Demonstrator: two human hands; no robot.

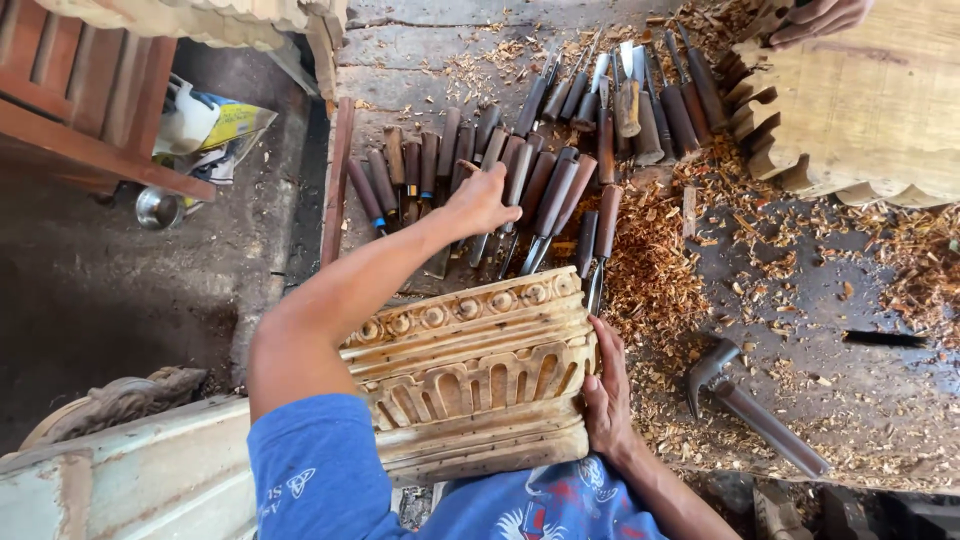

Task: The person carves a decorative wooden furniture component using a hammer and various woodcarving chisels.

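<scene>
head view: hand among the chisels, carved block braced

head camera looks down on a workbench (800, 290) strewn with wood shavings (650, 275). the left hand (482, 200) reaches forward into a row of wooden-handled chisels (545, 190) laid side by side, its fingers curled around one handle; the grip looks closed on that chisel, though the fingers hide exactly how it sits. the right hand (606, 390) lies flat and open against the right end of a carved wooden block (470, 370), pressing it rather than grasping. this block, cut with a row of beads along the top and arches below, sits at the near edge of the bench, just in front of the person's blue shirt. a second group of chisels (640, 95) lies farther back. a metal hammer (750, 400) rests to the right of the block, well apart from both hands. at top right another person's hand (815, 15) rests on a larger carved piece (860, 110).
</scene>
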